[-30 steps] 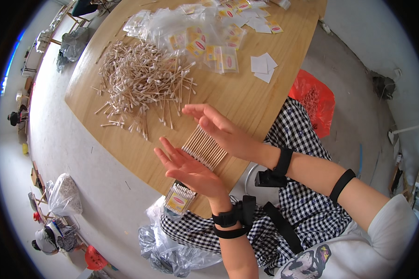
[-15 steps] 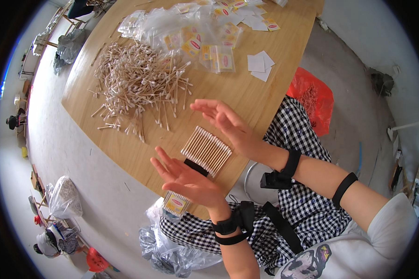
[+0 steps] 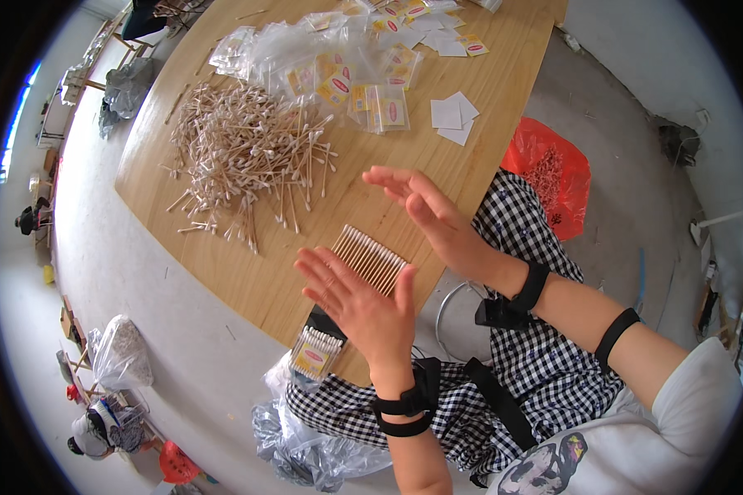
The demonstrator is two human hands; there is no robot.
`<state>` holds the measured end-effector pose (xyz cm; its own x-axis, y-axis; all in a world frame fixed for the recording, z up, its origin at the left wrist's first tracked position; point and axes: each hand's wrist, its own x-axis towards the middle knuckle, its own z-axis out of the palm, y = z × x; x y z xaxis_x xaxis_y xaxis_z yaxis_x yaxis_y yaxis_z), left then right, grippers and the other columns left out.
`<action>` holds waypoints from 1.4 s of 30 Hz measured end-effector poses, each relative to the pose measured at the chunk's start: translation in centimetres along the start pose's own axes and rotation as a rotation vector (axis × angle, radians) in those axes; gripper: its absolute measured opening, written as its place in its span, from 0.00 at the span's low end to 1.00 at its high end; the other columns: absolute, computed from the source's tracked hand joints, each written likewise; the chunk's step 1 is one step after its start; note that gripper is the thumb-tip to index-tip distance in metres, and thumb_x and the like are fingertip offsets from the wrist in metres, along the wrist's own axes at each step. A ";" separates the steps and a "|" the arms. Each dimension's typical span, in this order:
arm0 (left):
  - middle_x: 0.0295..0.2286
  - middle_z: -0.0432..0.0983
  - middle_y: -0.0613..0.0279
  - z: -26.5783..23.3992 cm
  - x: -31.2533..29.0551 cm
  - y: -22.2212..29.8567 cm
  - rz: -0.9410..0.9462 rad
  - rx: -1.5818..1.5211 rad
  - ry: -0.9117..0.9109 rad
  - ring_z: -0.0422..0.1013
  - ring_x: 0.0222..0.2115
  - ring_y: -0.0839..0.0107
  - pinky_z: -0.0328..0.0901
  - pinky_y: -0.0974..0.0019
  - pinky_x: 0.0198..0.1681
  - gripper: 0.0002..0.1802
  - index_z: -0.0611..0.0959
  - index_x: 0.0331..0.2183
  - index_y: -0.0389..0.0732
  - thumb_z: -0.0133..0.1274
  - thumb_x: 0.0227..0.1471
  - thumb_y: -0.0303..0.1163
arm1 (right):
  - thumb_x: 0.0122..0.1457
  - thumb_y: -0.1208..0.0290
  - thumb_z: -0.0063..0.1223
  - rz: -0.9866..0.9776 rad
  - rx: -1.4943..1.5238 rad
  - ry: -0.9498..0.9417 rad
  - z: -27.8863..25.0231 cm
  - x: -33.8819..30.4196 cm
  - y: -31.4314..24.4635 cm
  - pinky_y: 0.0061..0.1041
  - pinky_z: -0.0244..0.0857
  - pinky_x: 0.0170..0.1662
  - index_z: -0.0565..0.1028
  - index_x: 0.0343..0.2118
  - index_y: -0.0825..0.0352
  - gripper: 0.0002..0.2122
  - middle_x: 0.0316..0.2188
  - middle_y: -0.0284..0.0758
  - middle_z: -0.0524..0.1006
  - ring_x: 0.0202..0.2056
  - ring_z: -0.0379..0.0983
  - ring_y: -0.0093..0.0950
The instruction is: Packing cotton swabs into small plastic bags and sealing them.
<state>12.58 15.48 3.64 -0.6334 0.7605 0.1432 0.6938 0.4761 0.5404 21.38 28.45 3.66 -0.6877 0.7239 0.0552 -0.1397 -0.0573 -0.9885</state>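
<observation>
Head view, yellow printed label [image 3: 313, 359], left hand [image 3: 366, 309] near swabs [image 3: 368, 254]

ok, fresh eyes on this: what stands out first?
Likely the loose heap of cotton swabs on the left of the table. Then the tidy row of swabs, partly hidden behind the open left hand, with the open right hand nearby. Third, the bright red bag beyond the table's right edge.

The head-worn fisheye looks steeply down at the nearby left hand [image 3: 363, 313], right hand [image 3: 444, 227] and tabletop [image 3: 359, 150].
</observation>
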 end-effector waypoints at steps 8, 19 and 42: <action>0.66 0.39 0.36 1.1 -0.2 -0.1 0.093 0.375 -0.183 0.34 0.68 0.47 0.34 0.50 0.69 0.62 0.48 0.64 0.24 0.49 0.50 0.68 | 0.58 0.75 0.51 -0.142 -0.376 -0.053 -1.7 -1.2 1.2 0.31 0.62 0.57 0.76 0.44 0.66 0.11 0.51 0.36 0.72 0.56 0.67 0.31; 0.66 0.40 0.37 2.0 -0.3 -0.5 0.104 0.302 -0.128 0.36 0.68 0.48 0.36 0.51 0.69 0.60 0.50 0.64 0.24 0.51 0.50 0.64 | 0.47 0.79 0.57 -0.360 -0.742 -0.130 -1.2 -0.6 1.6 0.30 0.64 0.45 0.78 0.26 0.62 0.05 0.34 0.29 0.72 0.39 0.70 0.28; 0.64 0.48 0.40 1.6 -0.3 -0.4 0.098 0.310 -0.051 0.42 0.67 0.52 0.38 0.53 0.69 0.60 0.52 0.63 0.24 0.53 0.49 0.65 | 0.56 0.76 0.51 -0.003 -0.997 -0.462 -9.9 0.0 -8.3 0.36 0.64 0.42 0.69 0.34 0.71 0.05 0.33 0.43 0.72 0.39 0.70 0.42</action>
<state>13.05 15.76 2.02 -0.5461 0.8266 0.1360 0.8268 0.5056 0.2464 29.63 35.70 10.43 -0.9179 0.3840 -0.1001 0.3534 0.6761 -0.6465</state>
